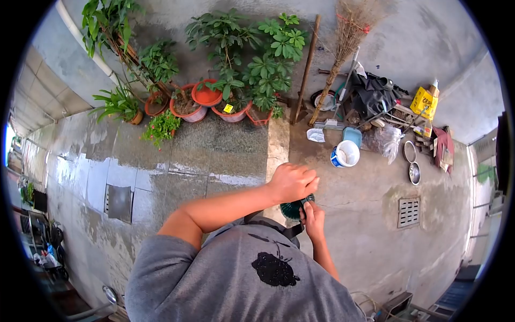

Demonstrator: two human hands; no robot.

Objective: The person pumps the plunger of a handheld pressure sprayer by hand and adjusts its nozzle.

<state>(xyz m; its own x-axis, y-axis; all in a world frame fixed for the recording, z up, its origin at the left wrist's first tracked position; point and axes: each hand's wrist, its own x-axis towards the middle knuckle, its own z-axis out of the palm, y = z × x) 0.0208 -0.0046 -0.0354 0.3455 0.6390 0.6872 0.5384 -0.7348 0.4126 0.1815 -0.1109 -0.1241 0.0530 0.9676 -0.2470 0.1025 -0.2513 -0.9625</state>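
My left hand is closed in a fist in front of my chest, just above my right hand. What its fingers hold is hidden from me. My right hand is wrapped around the dark handle of a dark green, ribbed, round object. This object is partly covered by my hands and shirt, so its kind is unclear. A black strap crosses near my waist, close to my right wrist.
Potted plants line the wall. A twig broom and wooden pole lean there. A white bucket, blue basin, metal bowls and piled clutter stand right. Drain grates lie in the partly wet floor.
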